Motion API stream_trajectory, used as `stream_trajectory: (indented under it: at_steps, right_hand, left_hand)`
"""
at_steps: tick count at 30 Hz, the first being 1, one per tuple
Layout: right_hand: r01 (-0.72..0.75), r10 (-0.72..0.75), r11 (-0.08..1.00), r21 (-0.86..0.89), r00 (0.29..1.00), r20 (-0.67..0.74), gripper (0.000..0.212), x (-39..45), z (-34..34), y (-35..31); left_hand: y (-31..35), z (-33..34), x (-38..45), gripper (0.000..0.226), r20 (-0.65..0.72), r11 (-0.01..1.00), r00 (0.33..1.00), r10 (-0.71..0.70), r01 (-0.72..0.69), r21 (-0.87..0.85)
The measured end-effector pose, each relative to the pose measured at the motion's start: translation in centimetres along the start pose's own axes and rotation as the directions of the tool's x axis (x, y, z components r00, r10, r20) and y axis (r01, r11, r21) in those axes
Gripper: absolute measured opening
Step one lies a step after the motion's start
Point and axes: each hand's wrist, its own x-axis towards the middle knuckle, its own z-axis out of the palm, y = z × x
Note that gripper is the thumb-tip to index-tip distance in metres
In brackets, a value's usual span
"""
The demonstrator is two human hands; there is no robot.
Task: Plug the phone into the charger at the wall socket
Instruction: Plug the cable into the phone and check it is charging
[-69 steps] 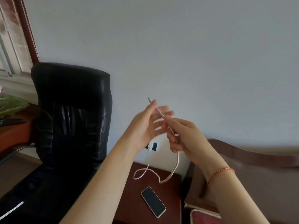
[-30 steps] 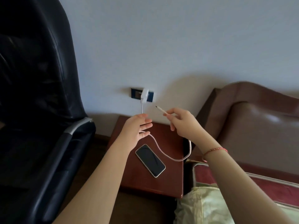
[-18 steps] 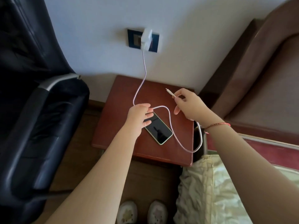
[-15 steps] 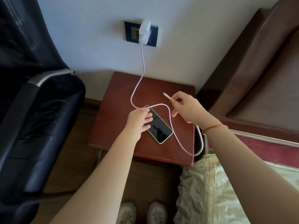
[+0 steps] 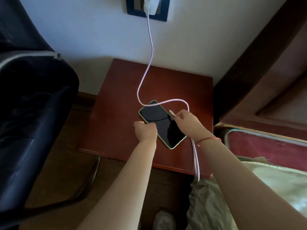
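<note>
Step in hand: picking up the phone (image 5: 162, 124) so the plug can go in. The phone lies screen-up and diagonal on the red-brown worktop (image 5: 116, 105), near its middle, not yet lifted.

Left hand (image 5: 146, 131) is down on the phone's left long edge, fingers curled onto the screen rim; grip closing on the phone, but I cannot tell whether it is fully clamped. Right hand (image 5: 186, 122) hovers over the phone's right side, grip pinched on the cable's connector (image 5: 172, 112), tip pointing up-left and free. The cable (image 5: 150, 52) runs from the charger (image 5: 150, 5) in the wall socket (image 5: 162, 16), crosses the phone's far corner, loops round behind the right hand and hangs off the worktop's near edge.

Next move, as I judge it: lift or tilt the phone to expose its port; I cannot tell which short end has it. Then turn the connector in line and push.

Room: office chair (image 5: 33, 97) well left of the phone, bed (image 5: 265, 155) just right of the worktop. Clear space above. Slack loop could snag the phone's corner.
</note>
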Motion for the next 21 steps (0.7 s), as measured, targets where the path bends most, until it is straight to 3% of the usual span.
stream_trajectory:
  at_steps: [9, 14, 17, 21]
  right_hand:
    - [-0.020, 0.019, 0.992, 0.127, 1.000, 0.004, 0.013, 0.9, 1.3, -0.9]
    - [-0.026, 0.013, 0.997, 0.079, 0.988, 0.156, 0.015, -1.1, 0.0, -1.3]
    - [-0.023, -0.017, 0.985, 0.172, 0.973, 0.229, 0.014, -3.4, -2.7, -2.4]
    - [0.006, -0.125, 0.934, 0.356, 0.941, 0.313, 0.017, -7.4, -8.7, -5.8]
  left_hand:
    - [0.5, 1.2, 0.7, 0.043, -0.004, 0.988, 0.988, -0.153, 0.153, -0.006]
    - [0.4, -0.7, -0.5, 0.060, 0.093, 0.979, 0.976, -0.199, 0.202, -0.026]
    - [2.7, -2.6, -2.1, 0.043, 0.208, 0.975, 0.955, -0.211, 0.219, -0.019]
    - [8.6, -5.6, -5.1, 0.024, 0.363, 0.990, 0.921, -0.138, 0.129, 0.050]
